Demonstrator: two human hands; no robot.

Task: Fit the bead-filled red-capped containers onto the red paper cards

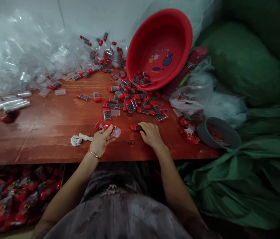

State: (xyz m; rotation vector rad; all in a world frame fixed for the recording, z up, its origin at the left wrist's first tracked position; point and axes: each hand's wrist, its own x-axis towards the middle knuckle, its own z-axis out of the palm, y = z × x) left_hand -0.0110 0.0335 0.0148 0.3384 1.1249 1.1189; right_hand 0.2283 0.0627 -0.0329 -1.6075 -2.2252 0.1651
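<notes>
One printed red packet (115,130), or possibly more than one overlapped, is held in the left hand (99,142) above the front part of the wooden table (55,124); it is pinched between thumb and fingers, with no gap seen in the grip, and its clear end is pointed toward the right. A small red-capped container (135,127) with dark contents is located on the table just in front of the right hand (152,135), cap turned to the left. Its far end is met by the thumb and fingertips of that hand, which are set narrowly apart; whether it is firmly gripped or only touched cannot be told. Step in hand, as judged: the container is being taken up while the packet is kept ready. For the next move, a secure pinch on the container's uncapped end appears to be called for, with the packet held steady and its mouth, not discernible here, located. Further containers are heaped in a pile (132,99) beyond the hands, below the tilted red basin (172,36). A dark ring (131,142) is noted between the hands, touched by neither.
</notes>
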